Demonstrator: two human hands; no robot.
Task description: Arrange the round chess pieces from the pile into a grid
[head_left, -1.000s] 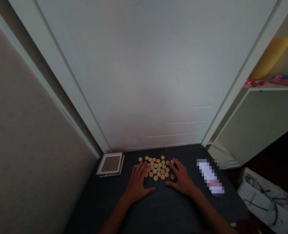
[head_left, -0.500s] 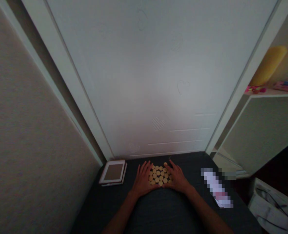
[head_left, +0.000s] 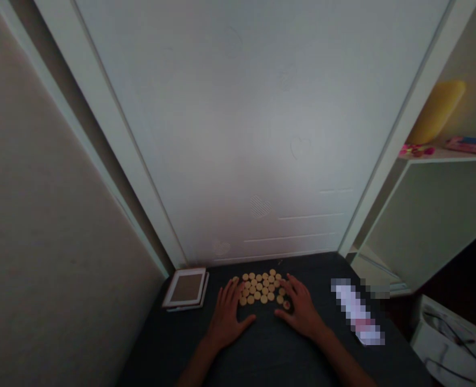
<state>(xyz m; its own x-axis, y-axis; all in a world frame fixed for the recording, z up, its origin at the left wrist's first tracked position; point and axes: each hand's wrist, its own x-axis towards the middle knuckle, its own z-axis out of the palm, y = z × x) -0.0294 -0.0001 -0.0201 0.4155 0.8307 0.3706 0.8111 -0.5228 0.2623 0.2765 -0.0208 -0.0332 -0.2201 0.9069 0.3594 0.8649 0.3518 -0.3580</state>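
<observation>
Several round, pale wooden discs (head_left: 258, 286) lie flat in a loose cluster on the dark table (head_left: 262, 355). My left hand (head_left: 227, 314) is at the cluster's left side, fingers spread, the fingertips over or against its outer discs. On the right, my right hand (head_left: 300, 306) is also open, its fingers reaching the discs at that edge. One disc (head_left: 286, 305) beside the right hand shows a dark reddish mark on its face. Both thumbs point inward, below the cluster, and touch none of the discs. Some discs are partly hidden under the fingers.
A white-framed flat item (head_left: 187, 286) lies on another flat piece at the table's left. Toward the right edge is a long, pixelated white object (head_left: 359, 312). A white panel (head_left: 257, 134) rises behind the table. A white box with cables (head_left: 455, 338) stands lower right.
My hands have moved apart and slightly toward me. The disc cluster, formerly squeezed between them, is now wider and more of it shows. The view has shifted slightly.
</observation>
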